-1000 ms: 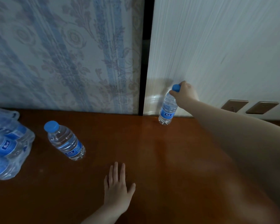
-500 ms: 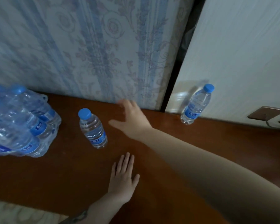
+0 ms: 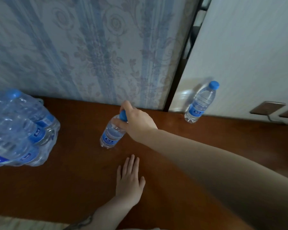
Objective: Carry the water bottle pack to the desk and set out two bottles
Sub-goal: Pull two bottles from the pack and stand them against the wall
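The fingers (image 3: 121,122) of the right hand (image 3: 136,122) are closed around the blue cap and neck of the nearer bottle (image 3: 112,133), pinching it from above, while the bottle stands tilted on the table (image 3: 83,180), its base down and its top leaning toward the hand. The left hand (image 3: 129,179) lies flat on the table just in front, fingers together and holding nothing. Because the hold is high up, on the cap alone, the risk I see is that the full, smooth body swings or slips out if it is lifted fast, or that it tips over when set down on an edge of its base; it would then likely roll across the polished wood. A sideways drag could also knock it into the pack (image 3: 18,130), which sits at the left end of the table, shrink-wrapped and near the bottle but apart from it. The second bottle (image 3: 200,102) stands well off to the right against the pale wall panel (image 3: 248,55), so both are already out on the table. Each bottle carries a blue label with a small white mark, too blurred to read; white lettering on the pack's wrap is also illegible.
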### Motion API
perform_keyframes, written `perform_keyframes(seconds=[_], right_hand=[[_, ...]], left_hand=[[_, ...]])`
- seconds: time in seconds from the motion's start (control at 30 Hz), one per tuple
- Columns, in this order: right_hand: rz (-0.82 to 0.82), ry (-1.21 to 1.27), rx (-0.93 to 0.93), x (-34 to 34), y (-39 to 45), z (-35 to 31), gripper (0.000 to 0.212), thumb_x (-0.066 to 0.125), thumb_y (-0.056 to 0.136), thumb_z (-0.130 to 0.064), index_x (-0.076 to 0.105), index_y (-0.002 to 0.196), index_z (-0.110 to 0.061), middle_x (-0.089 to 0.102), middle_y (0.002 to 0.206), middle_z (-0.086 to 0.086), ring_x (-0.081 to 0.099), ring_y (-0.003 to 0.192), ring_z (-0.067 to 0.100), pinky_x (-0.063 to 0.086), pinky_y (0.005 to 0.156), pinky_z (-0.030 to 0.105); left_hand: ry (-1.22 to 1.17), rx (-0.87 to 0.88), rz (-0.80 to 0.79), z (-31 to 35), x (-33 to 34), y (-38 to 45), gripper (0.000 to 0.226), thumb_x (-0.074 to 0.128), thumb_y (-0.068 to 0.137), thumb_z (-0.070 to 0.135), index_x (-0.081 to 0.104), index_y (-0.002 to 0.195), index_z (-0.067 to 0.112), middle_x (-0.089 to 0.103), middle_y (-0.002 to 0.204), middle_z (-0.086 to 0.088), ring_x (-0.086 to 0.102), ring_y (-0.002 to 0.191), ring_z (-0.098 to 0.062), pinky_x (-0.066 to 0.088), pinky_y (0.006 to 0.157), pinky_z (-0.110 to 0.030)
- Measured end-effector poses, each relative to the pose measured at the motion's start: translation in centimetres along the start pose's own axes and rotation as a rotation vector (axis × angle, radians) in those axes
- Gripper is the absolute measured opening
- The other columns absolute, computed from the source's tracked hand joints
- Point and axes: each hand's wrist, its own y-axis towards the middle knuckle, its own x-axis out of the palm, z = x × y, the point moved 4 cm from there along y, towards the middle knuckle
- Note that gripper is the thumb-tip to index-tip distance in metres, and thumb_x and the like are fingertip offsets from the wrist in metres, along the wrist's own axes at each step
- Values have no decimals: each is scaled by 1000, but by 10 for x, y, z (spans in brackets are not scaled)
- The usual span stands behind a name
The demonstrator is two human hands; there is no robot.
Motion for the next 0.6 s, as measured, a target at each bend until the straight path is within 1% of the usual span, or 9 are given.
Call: perform_keyframes(seconds=[0.07, 0.13, 0.27, 0.33, 0.4, 0.47, 0.5, 0.53, 0.6], right_hand=[[44, 26, 100, -20, -11, 23, 35, 54, 94, -47, 41, 106, -17, 60, 84, 4, 61, 68, 22, 53, 57, 39], [85, -41, 118, -42, -16, 41, 36, 54, 94, -47, 42, 106, -15, 61, 86, 6, 63, 72, 26, 54, 62, 43], [55, -256, 140, -93, -15, 87, 33, 54, 95, -45, 42, 106, -16, 56, 89, 4, 58, 77, 28, 45, 63, 40], [75, -316, 174, -117, -14, 113, 33, 53, 96, -44, 43, 106, -14, 52, 88, 3, 55, 76, 27, 41, 63, 38], [114, -345, 199, -135, -11, 134, 36, 52, 96, -45, 46, 109, -13, 52, 90, 3, 53, 76, 26, 41, 65, 39], [137, -400, 187, -145, -5, 148, 34, 52, 95, -44, 48, 110, -14, 56, 95, 2, 55, 79, 27, 42, 74, 40], [146, -468, 158, -147, -1, 152, 31, 52, 95, -44, 50, 109, -16, 59, 98, 2, 57, 83, 28, 38, 81, 40], [155, -546, 126, -149, 3, 155, 29, 52, 95, -43, 51, 108, -18, 63, 101, 1, 58, 90, 28, 34, 86, 40], [167, -654, 101, -151, 8, 160, 29, 50, 94, -45, 53, 109, -20, 66, 106, 0, 55, 102, 27, 30, 92, 40]], left_hand=[[2, -40, 23, 6, 3, 2, 72, 29, 96, 47, -14, 150, 25, -24, 158, 4, -18, 147, -17, -7, 119, -42], [2, -81, 24, 13, 6, 6, 75, 29, 96, 49, -18, 149, 22, -30, 154, 3, -20, 147, -20, -5, 120, -44], [21, -127, 30, 24, 12, 13, 78, 28, 96, 50, -21, 146, 16, -24, 159, -3, -19, 148, -22, -4, 120, -47], [28, -150, 31, 28, 13, 13, 79, 27, 95, 50, -22, 146, 14, -23, 160, -5, -19, 148, -24, -3, 120, -48], [27, -166, 17, 31, 13, 14, 80, 27, 96, 51, -22, 146, 13, -23, 160, -6, -20, 147, -24, -4, 120, -48], [26, -176, -8, 33, 13, 15, 80, 27, 96, 50, -21, 147, 13, -25, 159, -6, -21, 147, -25, -5, 120, -48], [28, -181, -19, 34, 12, 15, 80, 27, 96, 50, -21, 148, 13, -25, 159, -6, -21, 147, -25, -5, 120, -49], [30, -189, -26, 35, 11, 16, 80, 27, 96, 50, -20, 148, 12, -26, 159, -6, -21, 147, -25, -5, 120, -49], [31, -207, -33, 36, 11, 17, 81, 28, 96, 51, -20, 148, 12, -25, 159, -6, -21, 147, -25, -5, 120, -49]])
